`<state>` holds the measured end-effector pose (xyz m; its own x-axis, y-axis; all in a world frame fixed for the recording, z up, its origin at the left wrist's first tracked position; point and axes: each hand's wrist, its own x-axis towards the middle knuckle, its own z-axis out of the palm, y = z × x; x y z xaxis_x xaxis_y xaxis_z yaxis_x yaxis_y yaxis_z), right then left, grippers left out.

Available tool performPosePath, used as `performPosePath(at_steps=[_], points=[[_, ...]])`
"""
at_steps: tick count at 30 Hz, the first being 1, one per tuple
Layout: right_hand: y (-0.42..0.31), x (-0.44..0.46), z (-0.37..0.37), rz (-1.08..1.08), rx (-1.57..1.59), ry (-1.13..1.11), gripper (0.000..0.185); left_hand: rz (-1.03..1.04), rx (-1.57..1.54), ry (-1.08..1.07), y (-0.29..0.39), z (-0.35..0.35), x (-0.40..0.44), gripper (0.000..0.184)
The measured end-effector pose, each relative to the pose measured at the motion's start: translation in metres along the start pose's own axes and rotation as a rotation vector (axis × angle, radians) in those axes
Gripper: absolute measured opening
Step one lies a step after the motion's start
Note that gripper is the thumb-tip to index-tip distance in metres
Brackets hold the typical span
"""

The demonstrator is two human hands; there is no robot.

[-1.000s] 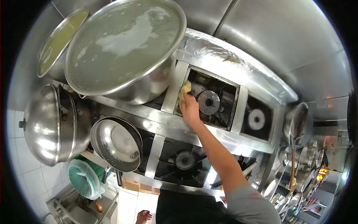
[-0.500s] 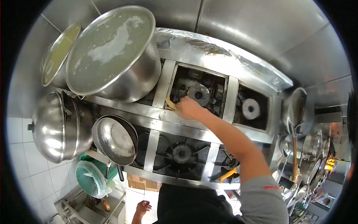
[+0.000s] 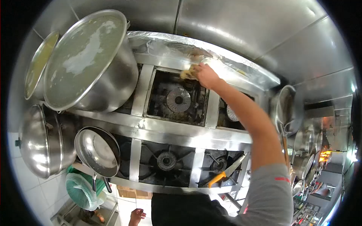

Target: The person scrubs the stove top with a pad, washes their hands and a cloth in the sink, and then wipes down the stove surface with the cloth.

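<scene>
Yellowish cloth (image 3: 188, 74), one, gripped by right hand (image 3: 207, 76) near stove (image 3: 171, 130) back edge; left hand (image 3: 137, 216) loosely half-curled; one knife (image 3: 223, 175), front right corner; two stockpots (image 3: 117, 75), back left.

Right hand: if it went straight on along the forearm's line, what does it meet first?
Beyond the cloth in its fingers, the right hand would probably meet the foil along the stove's back. Depth is unclear from this one view.
</scene>
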<state>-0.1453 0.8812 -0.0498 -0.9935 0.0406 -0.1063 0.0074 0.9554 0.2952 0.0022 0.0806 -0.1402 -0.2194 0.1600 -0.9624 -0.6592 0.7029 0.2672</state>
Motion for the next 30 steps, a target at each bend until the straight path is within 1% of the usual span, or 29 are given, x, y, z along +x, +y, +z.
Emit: performPosePath(at_steps=[1,2,3,4,5,7,8,9,11,13,15,16,18,19,21,22,23,25,26,27,28,29,30], points=[[0.005,0.007,0.012,-0.043,0.017,-0.041,0.016,-0.013,-0.011,0.02,-0.011,-0.006,0.006,0.021],[0.01,0.007,0.014,-0.042,0.01,-0.04,0.016,0.082,-0.131,-0.017,-0.039,-0.012,0.016,0.026],[0.01,0.0,0.016,-0.031,-0.026,-0.017,0.02,0.078,-0.13,-0.021,-0.036,-0.01,0.019,0.026],[0.004,-0.011,0.021,-0.029,-0.055,-0.005,0.025,0.022,-0.089,0.01,-0.036,-0.006,0.015,0.024],[0.0,-0.03,0.028,-0.035,-0.043,-0.027,0.025,-0.04,-0.041,0.038,-0.033,-0.004,0.006,0.022],[-0.002,-0.062,0.028,0.269,0.041,-0.02,0.036,-0.032,0.053,-0.017,-0.014,0.018,-0.006,0.02],[-0.009,-0.07,0.021,0.245,-0.066,-0.127,0.041,-0.076,0.075,-0.026,-0.015,0.021,-0.004,0.018],[-0.012,-0.077,0.058,0.086,-0.164,-0.089,0.036,-0.113,0.094,-0.034,-0.015,0.025,0.002,0.016],[-0.05,-0.09,0.034,0.249,-0.002,-0.198,0.035,-0.048,0.149,-0.059,0.009,0.032,-0.004,0.017],[-0.088,-0.109,0.01,0.279,0.069,-0.172,0.026,-0.03,0.102,-0.076,0.002,0.028,0.004,0.017],[-0.121,-0.133,0.002,0.234,0.194,-0.108,0.025,0.061,-0.011,-0.06,0.012,0.027,0.003,0.017],[-0.135,-0.14,-0.003,0.224,0.192,-0.113,0.025,0.054,-0.013,-0.066,0.017,0.025,0.001,0.018],[-0.156,-0.145,-0.013,0.216,0.159,-0.214,0.024,0.058,0.015,-0.07,0.02,0.023,-0.003,0.018],[-0.16,-0.141,-0.015,0.208,0.16,-0.213,0.024,0.073,0.018,-0.072,0.016,0.019,-0.003,0.018],[-0.166,-0.131,-0.019,0.274,0.198,-0.348,0.023,0.045,0.003,-0.06,0.009,0.01,0.0,0.019],[-0.166,-0.118,-0.026,0.393,0.259,-0.436,0.024,0.018,-0.007,-0.061,0.006,0.009,0.0,0.02],[-0.162,-0.11,-0.033,0.392,0.255,-0.437,0.024,0.019,-0.01,-0.064,0.003,0.005,0.0,0.02],[-0.147,-0.085,-0.045,0.467,0.447,-0.741,0.025,-0.035,0.027,-0.075,0.001,-0.003,0.004,0.021],[-0.134,-0.073,-0.029,0.18,0.347,-0.788,0.025,-0.049,0.025,-0.079,0.001,-0.007,0.006,0.022],[-0.124,-0.078,-0.018,0.182,0.335,-0.785,0.025,-0.07,0.004,-0.07,0.002,-0.012,0.009,0.022],[-0.119,-0.075,-0.018,0.702,1.169,-0.657,0.026,-0.064,0.023,-0.07,0.001,-0.017,0.013,0.022],[-0.112,-0.067,-0.015,1.197,1.993,-0.384,0.028,-0.053,0.037,-0.061,0.003,-0.022,0.017,0.023],[-0.099,-0.061,0.004,1.22,2.299,-0.32,0.03,-0.052,0.047,-0.043,0.003,-0.026,0.019,0.023]])
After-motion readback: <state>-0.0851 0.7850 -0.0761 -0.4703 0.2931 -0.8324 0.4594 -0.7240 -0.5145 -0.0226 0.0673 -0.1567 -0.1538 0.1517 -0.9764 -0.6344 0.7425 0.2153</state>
